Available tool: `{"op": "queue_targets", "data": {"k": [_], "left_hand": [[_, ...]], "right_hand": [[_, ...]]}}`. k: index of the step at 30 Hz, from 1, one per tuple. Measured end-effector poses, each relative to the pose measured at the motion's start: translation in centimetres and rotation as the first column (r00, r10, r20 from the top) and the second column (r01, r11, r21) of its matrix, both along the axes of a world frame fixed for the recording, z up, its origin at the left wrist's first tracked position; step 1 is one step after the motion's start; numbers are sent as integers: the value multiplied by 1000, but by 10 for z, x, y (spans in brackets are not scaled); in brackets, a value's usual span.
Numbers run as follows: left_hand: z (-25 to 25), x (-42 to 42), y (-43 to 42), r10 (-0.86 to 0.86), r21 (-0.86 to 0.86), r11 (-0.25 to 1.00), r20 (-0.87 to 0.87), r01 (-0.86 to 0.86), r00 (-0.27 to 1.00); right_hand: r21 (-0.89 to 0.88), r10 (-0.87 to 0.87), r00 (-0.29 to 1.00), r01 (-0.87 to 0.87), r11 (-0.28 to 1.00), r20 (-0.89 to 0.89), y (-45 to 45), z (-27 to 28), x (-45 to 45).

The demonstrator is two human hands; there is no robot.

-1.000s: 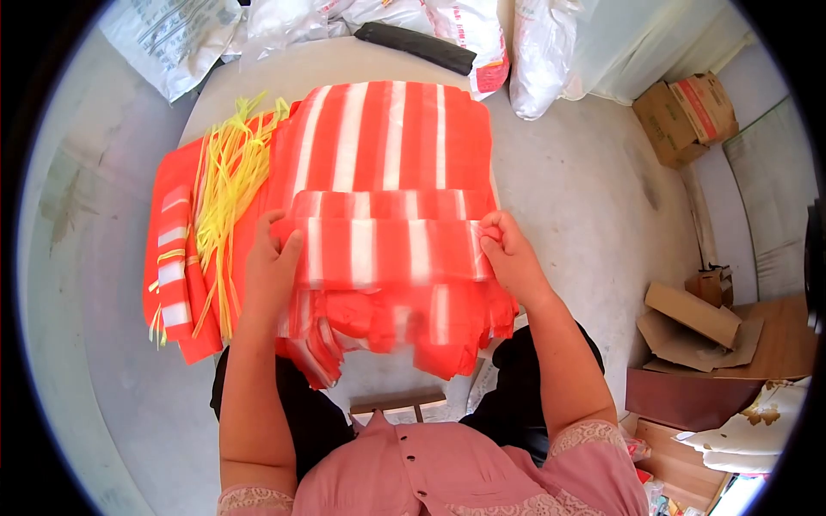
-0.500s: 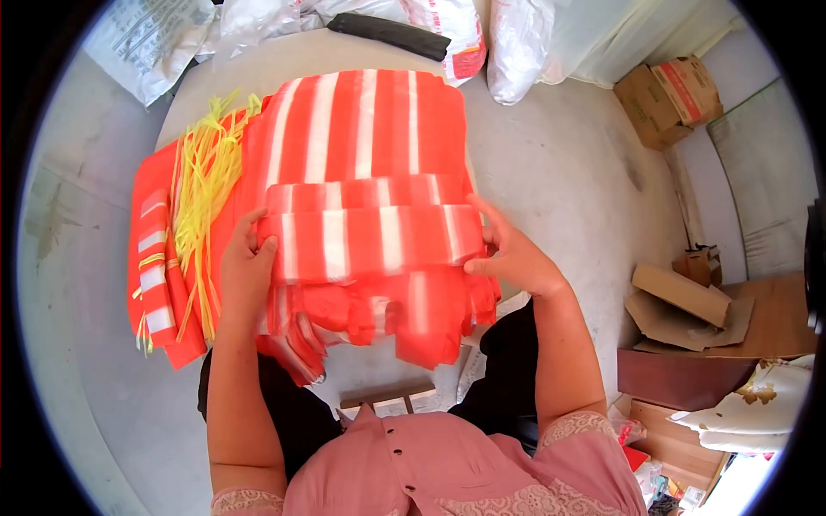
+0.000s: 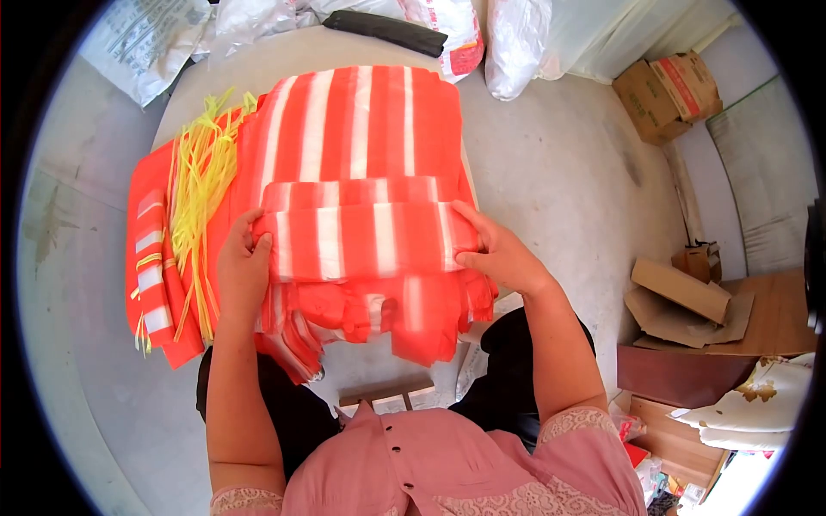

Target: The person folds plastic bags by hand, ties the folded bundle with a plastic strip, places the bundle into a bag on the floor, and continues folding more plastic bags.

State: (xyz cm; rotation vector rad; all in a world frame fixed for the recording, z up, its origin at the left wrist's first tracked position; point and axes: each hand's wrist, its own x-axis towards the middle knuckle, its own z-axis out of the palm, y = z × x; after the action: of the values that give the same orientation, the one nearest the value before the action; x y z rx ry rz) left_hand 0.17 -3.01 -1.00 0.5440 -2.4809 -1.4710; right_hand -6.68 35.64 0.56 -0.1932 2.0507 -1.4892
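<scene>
A folded band of red-and-white striped sheet (image 3: 361,242) lies across the front of a larger striped stack (image 3: 370,120). My left hand (image 3: 247,258) grips the band's left end, thumb on top. At the right end, my right hand (image 3: 499,252) holds the band between its thumb and fingers. Crumpled red-and-white edges (image 3: 413,318) hang over the front below the band. Left of the stack are a bunch of yellow strips (image 3: 202,185) and a narrow striped roll (image 3: 153,271) with a yellow tie round it, both on red material.
White bags (image 3: 516,43) and a dark rolled item (image 3: 385,32) are at the back. A cardboard box (image 3: 667,96) stands at the back right. An opened carton (image 3: 688,301) rests on a brown surface (image 3: 774,318) at the right.
The view has shifted, so the stack appears further left and higher. My right hand has gone from a pinch at the band's corner to a wider hold round its right end.
</scene>
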Motion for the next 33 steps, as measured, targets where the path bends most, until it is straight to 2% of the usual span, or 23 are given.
{"op": "queue_targets", "data": {"k": [2, 8, 11, 14, 16, 17, 19, 20, 22, 25, 29, 33], "left_hand": [[2, 0, 1, 10, -20, 1000, 6, -9, 1000], [6, 1, 3, 28, -1, 1000, 26, -28, 999], [5, 0, 1, 27, -1, 1000, 31, -27, 999], [7, 0, 3, 17, -65, 998, 42, -15, 999], [8, 0, 1, 27, -160, 987, 79, -14, 996], [10, 2, 3, 30, -294, 956, 32, -19, 999], [15, 3, 10, 11, -543, 839, -58, -41, 998], [16, 3, 11, -51, -615, 788, -110, -28, 993], [16, 2, 17, -191, -745, 667, -193, -17, 962], [16, -1, 41, -590, -726, 611, -151, 316, 793], [12, -2, 58, -683, -662, 520, 57, 540, 728], [23, 0, 41, -641, -615, 564, 96, 551, 762]], "right_hand": [[190, -12, 1000, 12, 982, -5, 1, 14, 0], [-58, -218, 975, 221, 974, 53, -10, -1, -2], [-134, -240, 971, 239, 962, 11, -13, -16, -1], [4, -177, 980, 178, 984, -89, -11, -15, -3], [315, -74, 983, 125, 941, -170, -11, 4, -4], [460, -13, 980, 104, 882, -197, -13, 14, -5], [564, 98, 883, 204, 800, -460, -17, 23, -1], [597, 164, 805, 269, 756, -570, -18, 25, 1], [525, 317, 665, 133, 841, -676, -38, 22, 4], [515, 488, 396, -45, 856, -778, -81, 8, 15], [552, 544, 474, -138, 822, -692, -97, -8, 22], [591, 578, 468, -137, 795, -668, -82, -12, 10]]}}
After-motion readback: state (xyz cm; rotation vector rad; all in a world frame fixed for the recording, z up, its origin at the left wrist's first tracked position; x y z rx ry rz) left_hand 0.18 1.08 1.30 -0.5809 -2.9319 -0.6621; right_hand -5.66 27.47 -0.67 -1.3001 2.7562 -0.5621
